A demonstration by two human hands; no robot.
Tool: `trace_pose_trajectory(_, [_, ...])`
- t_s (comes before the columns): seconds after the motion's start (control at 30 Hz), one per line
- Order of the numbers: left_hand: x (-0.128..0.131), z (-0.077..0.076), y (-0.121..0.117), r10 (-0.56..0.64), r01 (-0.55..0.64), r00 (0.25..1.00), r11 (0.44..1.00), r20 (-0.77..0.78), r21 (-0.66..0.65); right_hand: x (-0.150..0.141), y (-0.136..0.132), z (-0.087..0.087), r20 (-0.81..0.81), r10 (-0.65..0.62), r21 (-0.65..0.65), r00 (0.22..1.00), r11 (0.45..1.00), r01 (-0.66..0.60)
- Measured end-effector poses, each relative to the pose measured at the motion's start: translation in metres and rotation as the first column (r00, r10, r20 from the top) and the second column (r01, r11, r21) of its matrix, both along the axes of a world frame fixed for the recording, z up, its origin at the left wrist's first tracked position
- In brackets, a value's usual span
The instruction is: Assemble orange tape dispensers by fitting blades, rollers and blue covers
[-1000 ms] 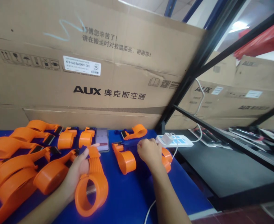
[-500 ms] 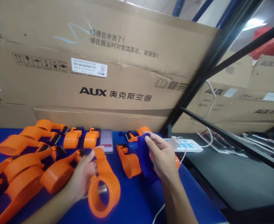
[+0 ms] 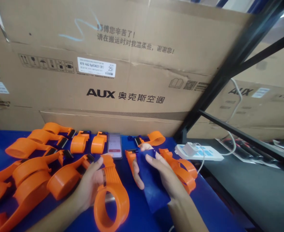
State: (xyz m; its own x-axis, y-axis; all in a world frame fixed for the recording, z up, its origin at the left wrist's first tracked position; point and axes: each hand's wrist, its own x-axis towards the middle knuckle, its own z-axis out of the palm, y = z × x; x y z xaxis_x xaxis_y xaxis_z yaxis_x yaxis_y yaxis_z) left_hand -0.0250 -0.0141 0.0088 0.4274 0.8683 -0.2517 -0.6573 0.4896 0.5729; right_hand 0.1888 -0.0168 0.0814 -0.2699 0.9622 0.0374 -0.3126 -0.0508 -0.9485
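Note:
My left hand (image 3: 89,187) grips an orange tape dispenser (image 3: 110,193) by its ribbed handle, with the round loop end hanging toward me over the blue table (image 3: 137,219). My right hand (image 3: 162,177) holds a flat dark blue plastic piece (image 3: 151,183) upright, thumb on one side and fingers on the other. Behind the blue piece lies another orange dispenser (image 3: 132,158), and two more orange parts (image 3: 184,170) lie just right of my right hand.
Several orange dispensers (image 3: 28,164) are spread over the left of the table. A phone (image 3: 114,145) lies at the back middle. A white power strip (image 3: 200,152) with a charger and cable sits at the right. Large cardboard boxes (image 3: 103,64) and a black rack frame (image 3: 229,67) stand behind.
My right hand lifted the dark blue piece off the table and brought it toward me and the left hand. The left hand kept its hold on the orange dispenser.

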Motion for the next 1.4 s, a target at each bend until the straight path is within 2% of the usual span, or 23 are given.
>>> trace_pose_trajectory(0.07, [0.002,0.003,0.0,-0.003,0.002,1.0,0.999,0.018,0.041,-0.002,0.002,-0.006,0.049,0.01,0.055,0.999,0.998,-0.012])
trace_pose_trajectory(0.13, [0.004,0.004,0.0,-0.004,0.001,0.999,0.997,0.035,0.08,-0.002,0.004,-0.011,0.102,-0.047,0.121,0.994,0.992,0.034])
trace_pose_trajectory(0.3, [0.001,-0.004,0.006,0.153,-0.153,0.988,0.978,0.015,0.14,0.002,-0.001,-0.018,0.225,-0.157,0.276,0.962,0.957,0.091])
trace_pose_trajectory(0.33, [0.0,-0.007,0.008,0.181,-0.181,0.983,0.97,0.02,0.159,0.002,-0.003,-0.018,0.271,-0.2,0.341,0.941,0.935,0.1])
trace_pose_trajectory(0.43, [-0.001,-0.011,0.01,0.237,-0.239,0.971,0.943,0.037,0.231,-0.001,-0.009,-0.015,0.414,-0.361,0.561,0.836,0.824,0.078])
trace_pose_trajectory(0.53, [0.0,-0.012,0.007,0.272,-0.262,0.962,0.921,0.008,0.287,-0.01,-0.013,-0.016,0.516,-0.442,0.657,0.734,0.754,-0.007])
trace_pose_trajectory(0.67, [0.001,-0.012,0.002,0.296,-0.265,0.954,0.909,-0.05,0.322,-0.02,-0.011,-0.022,0.55,-0.463,0.682,0.695,0.73,-0.054])
trace_pose_trajectory(0.8, [0.001,-0.009,0.002,0.289,-0.252,0.955,0.904,-0.061,0.345,-0.021,-0.008,-0.025,0.543,-0.476,0.678,0.692,0.734,-0.027])
trace_pose_trajectory(1.17, [0.004,-0.009,0.001,0.328,-0.273,0.942,0.87,-0.068,0.411,-0.021,-0.004,-0.023,0.617,-0.44,0.647,0.653,0.755,-0.103])
trace_pose_trajectory(1.4, [-0.005,-0.017,0.002,0.346,-0.256,0.935,0.817,-0.084,0.516,-0.018,-0.008,-0.022,0.653,-0.37,0.568,0.661,0.816,-0.104])
